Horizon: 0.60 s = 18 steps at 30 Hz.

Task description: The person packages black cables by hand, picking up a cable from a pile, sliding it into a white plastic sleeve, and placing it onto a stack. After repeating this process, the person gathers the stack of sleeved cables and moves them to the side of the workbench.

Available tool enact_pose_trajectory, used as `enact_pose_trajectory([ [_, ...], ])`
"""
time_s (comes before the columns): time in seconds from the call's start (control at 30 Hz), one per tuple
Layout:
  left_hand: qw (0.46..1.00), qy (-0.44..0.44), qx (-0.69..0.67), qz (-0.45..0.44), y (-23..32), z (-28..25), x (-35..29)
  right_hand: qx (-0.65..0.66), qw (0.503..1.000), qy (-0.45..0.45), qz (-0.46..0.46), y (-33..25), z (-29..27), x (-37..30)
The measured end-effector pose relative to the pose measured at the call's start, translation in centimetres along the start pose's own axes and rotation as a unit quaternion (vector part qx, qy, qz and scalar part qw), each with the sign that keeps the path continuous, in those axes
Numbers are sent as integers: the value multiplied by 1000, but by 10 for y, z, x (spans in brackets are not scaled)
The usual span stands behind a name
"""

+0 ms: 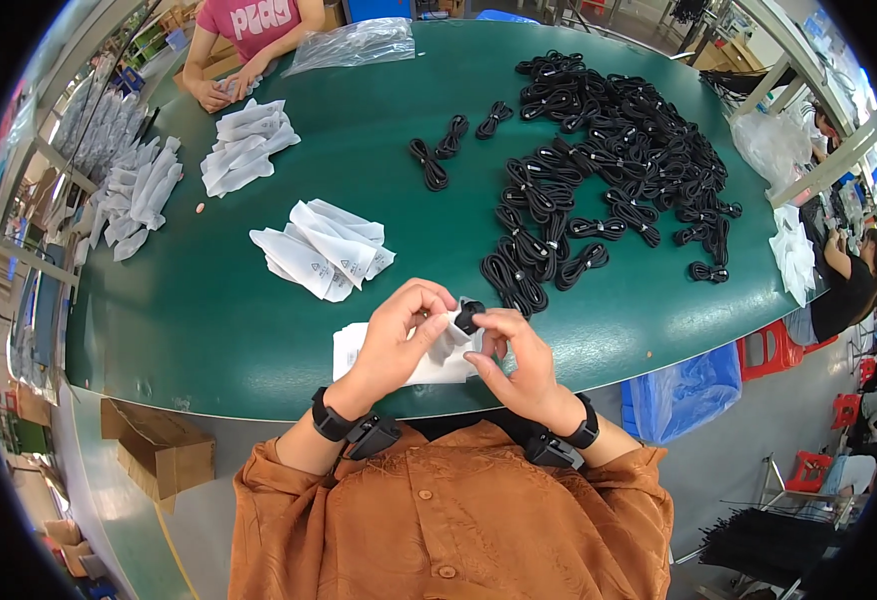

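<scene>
Close to the table's near edge, my left hand (406, 332) pinches the mouth of a white plastic bag (449, 347). A bundled black cable (470, 316) sticks up out of that bag, partly inside it. My right hand (519, 362) has its fingers on the black cable at the bag's opening. Beneath both hands lies a stack of flat white bags (351, 345). Just beyond, several filled white bags (325, 248) rest in an overlapping pile. The part of the cable within the bag is hidden.
A large heap of black cable bundles (624, 150) covers the right of the green table (199, 330). Another person's hands (221, 92) work at the far left near more filled bags (249, 147). A cardboard box (164, 450) and a blue bin (684, 390) stand below the near edge.
</scene>
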<state>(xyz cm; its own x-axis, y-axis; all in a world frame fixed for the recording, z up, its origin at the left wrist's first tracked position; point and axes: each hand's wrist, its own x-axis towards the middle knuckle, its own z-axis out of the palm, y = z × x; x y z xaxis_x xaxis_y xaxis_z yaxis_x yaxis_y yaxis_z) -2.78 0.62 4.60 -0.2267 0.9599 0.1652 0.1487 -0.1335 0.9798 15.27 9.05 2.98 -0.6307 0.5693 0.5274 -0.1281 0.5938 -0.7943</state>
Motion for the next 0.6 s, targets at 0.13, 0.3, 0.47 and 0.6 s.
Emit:
enact_pose_trajectory([
  [0.13,999,-4,-53,6,-1,-6,6,-111,977,-37,-176,17,-3,17],
  [0.3,986,-17,-154,-66,-2,-20,4,-127,965,-50,-223,0,-17,40],
  [0.47,945,197,-261,-13,-7,-76,9,-161,982,-11,-97,3,-26,49],
  [0.6,937,349,-6,29,-17,-108,-1,-347,935,-74,-12,41,-30,28],
])
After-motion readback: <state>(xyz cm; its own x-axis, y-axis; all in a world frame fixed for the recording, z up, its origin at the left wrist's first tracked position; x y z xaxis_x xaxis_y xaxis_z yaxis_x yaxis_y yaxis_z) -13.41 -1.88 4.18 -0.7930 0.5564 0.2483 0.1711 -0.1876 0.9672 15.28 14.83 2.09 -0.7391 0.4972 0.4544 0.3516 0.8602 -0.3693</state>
